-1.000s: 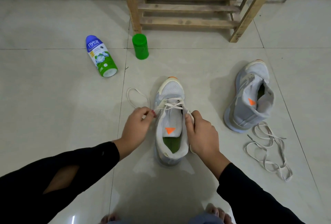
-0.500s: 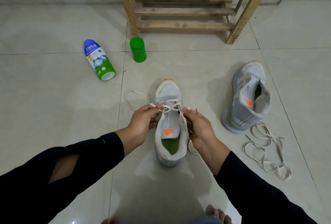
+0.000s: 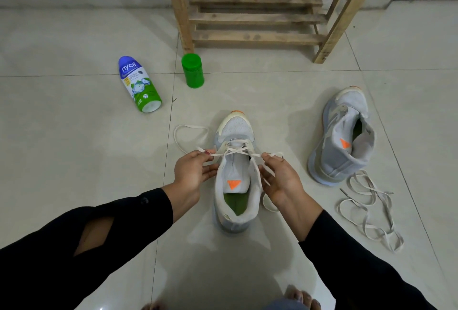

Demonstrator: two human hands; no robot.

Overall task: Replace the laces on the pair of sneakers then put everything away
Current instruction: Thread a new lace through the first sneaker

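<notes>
A grey sneaker (image 3: 235, 136) with an orange triangle on its tongue stands upright on the floor in front of me, toe pointing away. A cream lace (image 3: 235, 151) crosses its lower eyelets. My left hand (image 3: 193, 173) pinches the lace's left end beside the shoe, and a slack loop (image 3: 181, 131) trails off to the left. My right hand (image 3: 280, 178) pinches the right end, pulled out to the right. The second grey sneaker (image 3: 344, 136) lies tilted on its side at the right, unlaced. A loose cream lace (image 3: 369, 208) is tangled on the tiles beside it.
A wooden slatted rack (image 3: 255, 19) stands at the back by the wall. A green cap (image 3: 192, 70) stands in front of its left leg. A blue and green Nycil bottle (image 3: 138, 84) lies on its side at the left. My bare toes (image 3: 297, 297) show at the bottom edge.
Both hands have moved outward from the shoe, drawing the lace ends taut to the left and right. The view has shifted slightly downward.
</notes>
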